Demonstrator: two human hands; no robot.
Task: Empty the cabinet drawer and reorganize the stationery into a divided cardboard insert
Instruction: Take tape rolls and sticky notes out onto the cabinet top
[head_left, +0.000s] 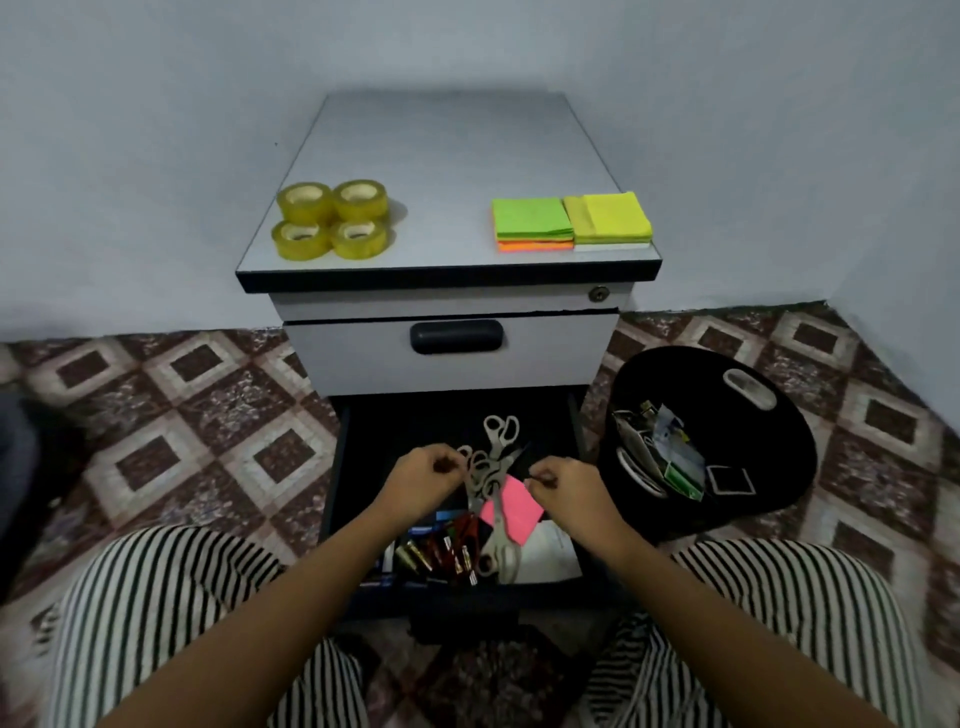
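From the head camera, we look down at the gray cabinet (363, 358) and its bottom drawer (336, 483), which is pulled open between our knees. Our left hand (423, 480) is in the drawer. Its fingers (449, 464) are curled and seem to pinch a handle in the pile of scissors (494, 451). Our right hand (569, 488) is just beside the pile too. Its fingers are curled tight, but we cannot tell if they hold anything. We think the drawer is far from empty. The scissors lie in a heap in the middle, and a pink note pad (514, 514) lies partly under one pair. Some small things that look like pens (441, 556) sit at the near edge, and white paper (545, 564) lies in the near right corner. Some things are out already. Four tape rolls (332, 218) stand on the left of the cabinet's top, and sticky notes (571, 223) lie in two stacks on the right. A black bin (779, 467) with scraps stands on the floor beside the drawer. We see no cardboard insert anywhere, so the sorting looks not yet begun.
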